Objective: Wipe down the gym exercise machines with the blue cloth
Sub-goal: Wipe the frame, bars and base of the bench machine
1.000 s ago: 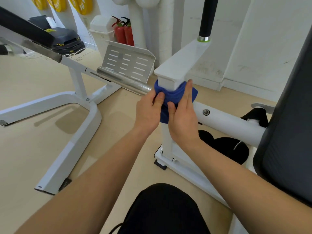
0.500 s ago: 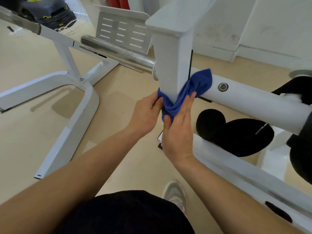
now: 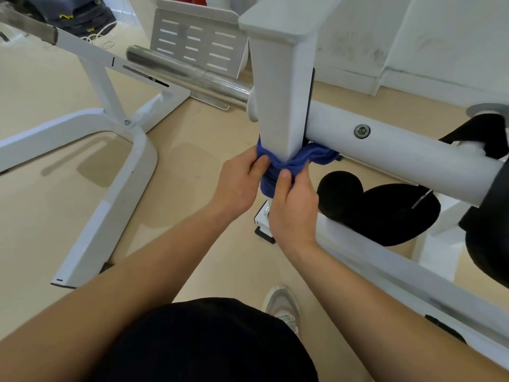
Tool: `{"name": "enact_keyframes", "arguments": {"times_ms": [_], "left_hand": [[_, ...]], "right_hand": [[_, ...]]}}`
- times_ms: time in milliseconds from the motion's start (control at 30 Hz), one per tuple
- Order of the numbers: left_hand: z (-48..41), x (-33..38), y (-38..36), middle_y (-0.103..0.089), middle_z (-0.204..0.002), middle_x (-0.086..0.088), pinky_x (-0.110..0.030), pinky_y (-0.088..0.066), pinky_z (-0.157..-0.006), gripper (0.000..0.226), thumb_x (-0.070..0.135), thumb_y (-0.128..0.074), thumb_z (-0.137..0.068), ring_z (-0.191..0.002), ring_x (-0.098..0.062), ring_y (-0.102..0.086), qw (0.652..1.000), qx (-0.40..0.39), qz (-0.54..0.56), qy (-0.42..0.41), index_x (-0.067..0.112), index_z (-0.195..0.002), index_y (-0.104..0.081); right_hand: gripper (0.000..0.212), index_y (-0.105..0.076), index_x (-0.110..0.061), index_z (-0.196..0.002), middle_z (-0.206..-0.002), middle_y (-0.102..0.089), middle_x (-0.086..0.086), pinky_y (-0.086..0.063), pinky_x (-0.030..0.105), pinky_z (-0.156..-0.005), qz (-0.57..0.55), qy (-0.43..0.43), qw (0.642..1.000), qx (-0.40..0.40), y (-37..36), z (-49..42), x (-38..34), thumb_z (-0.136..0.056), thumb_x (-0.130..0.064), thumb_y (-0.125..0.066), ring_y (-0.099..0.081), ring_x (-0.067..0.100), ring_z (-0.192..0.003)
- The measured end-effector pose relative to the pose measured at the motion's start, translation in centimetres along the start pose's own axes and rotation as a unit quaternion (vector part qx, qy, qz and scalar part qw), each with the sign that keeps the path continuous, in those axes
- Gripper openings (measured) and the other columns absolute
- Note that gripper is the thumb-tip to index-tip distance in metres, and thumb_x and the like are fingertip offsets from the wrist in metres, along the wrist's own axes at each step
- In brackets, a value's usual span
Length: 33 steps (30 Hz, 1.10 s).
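Wiping of one machine's white upright post (image 3: 278, 106) looks to be the step in hand. The post's long axis runs vertically, from its base on the floor (image 3: 192, 194) up to a flat cap that points toward the camera. A white cross tube (image 3: 399, 158) meets it on the right.

Just below that joint, the blue cloth (image 3: 316, 155) is wrapped round the post as a band. Its length runs horizontally around the metal, its ends are bunched on the near face, and a short tail hangs down.

The left hand (image 3: 239, 183) pinches the bunch from the left with its fingers curled in. The right hand (image 3: 294, 208) grips it from the right and below, thumb pressed on top. Each has cloth in its hold.

The lower stretch of the post, down to the base, seems the part left to do. The next move likely calls for holding the band snug and sliding it down along the post's axis. The hands will have to loosen or re-wrap near the foot bracket, where the section changes.
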<state>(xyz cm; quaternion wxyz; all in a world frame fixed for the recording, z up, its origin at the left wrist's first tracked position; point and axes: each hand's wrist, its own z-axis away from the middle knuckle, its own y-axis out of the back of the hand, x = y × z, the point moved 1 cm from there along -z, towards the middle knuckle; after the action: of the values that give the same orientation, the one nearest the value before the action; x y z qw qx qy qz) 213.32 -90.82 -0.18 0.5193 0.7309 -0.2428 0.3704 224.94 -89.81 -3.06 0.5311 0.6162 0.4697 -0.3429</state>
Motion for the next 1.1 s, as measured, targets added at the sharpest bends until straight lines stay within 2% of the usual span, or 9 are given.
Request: {"name": "enact_keyframes", "arguments": {"times_ms": [167, 300, 367, 500, 633, 767, 900, 1000, 1100], "left_hand": [[-0.5, -1.4, -0.9, -0.065, -0.077, 0.013, -0.018, -0.046, -0.067, 0.023, 0.022, -0.043, -0.105, -0.078, -0.012, -0.063, 1.000, -0.008, -0.013, -0.002, 0.026, -0.087, -0.055], [-0.4, -3.8, -2.1, -0.071, -0.079, -0.001, -0.039, -0.050, -0.074, 0.022, 0.027, -0.039, -0.106, -0.080, -0.025, -0.068, 0.999, -0.035, -0.031, -0.008, 0.028, -0.091, -0.055], [-0.2, -5.0, -2.9, -0.071, -0.080, -0.003, -0.045, -0.051, -0.075, 0.023, 0.030, -0.038, -0.105, -0.080, -0.029, -0.067, 0.998, -0.047, -0.037, 0.002, 0.032, -0.089, -0.054], [0.2, -7.2, -4.3, -0.070, -0.081, 0.000, -0.038, -0.050, -0.074, 0.026, 0.031, -0.040, -0.105, -0.084, -0.031, -0.066, 0.996, -0.076, -0.031, 0.024, 0.041, -0.082, -0.049], [0.5, -9.5, -5.8, -0.065, -0.075, -0.012, -0.040, -0.043, -0.066, 0.030, 0.039, -0.038, -0.104, -0.069, -0.033, -0.055, 0.984, -0.145, -0.090, 0.046, 0.043, -0.075, -0.042], [0.2, -9.9, -6.0, -0.055, -0.064, -0.004, -0.037, -0.035, -0.059, 0.033, 0.040, -0.040, -0.103, -0.059, -0.021, -0.040, 0.969, -0.191, -0.132, 0.085, 0.023, -0.078, -0.052], [0.2, -8.4, -4.8, -0.052, -0.061, -0.005, -0.025, -0.028, -0.051, 0.028, 0.025, -0.045, -0.104, -0.056, -0.020, -0.036, 0.974, -0.156, -0.141, 0.081, 0.010, -0.087, -0.062], [0.4, -6.6, -3.6, -0.063, -0.070, -0.016, -0.030, -0.035, -0.057, 0.027, 0.017, -0.046, -0.103, -0.064, -0.034, -0.049, 0.987, -0.101, -0.120, 0.041, 0.002, -0.093, -0.065], [0.0, -4.5, -1.8, -0.068, -0.078, -0.017, -0.040, -0.042, -0.070, 0.027, 0.020, -0.046, -0.103, -0.075, -0.038, -0.057, 0.992, -0.065, -0.103, 0.013, 0.004, -0.094, -0.066]], "right_hand": [[0.046, -0.040, -0.009, -0.141, -0.135, -0.055, 0.006, -0.038, 0.017, -0.083, 0.035, 0.018, 0.999, 0.015, -1.7, -0.4, 1.7, -0.103, -0.034, -0.039, -0.056, 0.021, -0.114], [0.057, -0.040, -0.010, -0.141, -0.134, -0.055, 0.005, -0.050, 0.030, -0.088, 0.022, 0.014, 1.000, 0.016, -2.7, -0.5, 3.3, -0.100, -0.047, -0.033, -0.057, 0.020, -0.114], [0.064, -0.040, -0.011, -0.142, -0.134, -0.055, 0.004, -0.050, 0.031, -0.089, 0.032, 0.004, 0.999, 0.011, -3.0, -0.1, 4.4, -0.096, -0.054, -0.028, -0.057, 0.020, -0.114], [0.074, -0.036, -0.014, -0.147, -0.135, -0.055, 0.004, -0.051, 0.032, -0.088, 0.074, -0.029, 0.997, -0.024, -3.7, 0.7, 7.0, -0.092, -0.061, -0.022, -0.058, 0.020, -0.113], [0.056, -0.041, -0.005, -0.140, -0.129, -0.056, 0.013, -0.049, 0.033, -0.084, 0.184, -0.054, 0.978, -0.085, -3.9, 1.7, 9.8, -0.099, -0.042, -0.029, -0.058, 0.030, -0.112], [0.040, -0.042, -0.005, -0.139, -0.129, -0.054, 0.012, -0.043, 0.027, -0.079, 0.235, -0.065, 0.962, -0.124, -3.6, 1.4, 10.6, -0.104, -0.023, -0.040, -0.056, 0.028, -0.111], [0.035, -0.043, -0.003, -0.135, -0.125, -0.056, 0.017, -0.050, 0.042, -0.079, 0.179, -0.068, 0.971, -0.145, -2.1, 1.1, 8.4, -0.103, -0.016, -0.042, -0.057, 0.034, -0.103], [0.036, -0.041, -0.010, -0.137, -0.119, -0.059, 0.007, -0.039, 0.028, -0.063, 0.104, -0.095, 0.983, -0.115, -1.4, 0.5, 5.9, -0.104, -0.023, -0.041, -0.053, 0.021, -0.087], [0.037, -0.042, -0.013, -0.138, -0.121, -0.060, 0.005, -0.035, 0.024, -0.062, 0.075, -0.074, 0.990, -0.092, -0.8, -0.2, 3.4, -0.104, -0.029, -0.040, -0.057, 0.019, -0.091]]}}
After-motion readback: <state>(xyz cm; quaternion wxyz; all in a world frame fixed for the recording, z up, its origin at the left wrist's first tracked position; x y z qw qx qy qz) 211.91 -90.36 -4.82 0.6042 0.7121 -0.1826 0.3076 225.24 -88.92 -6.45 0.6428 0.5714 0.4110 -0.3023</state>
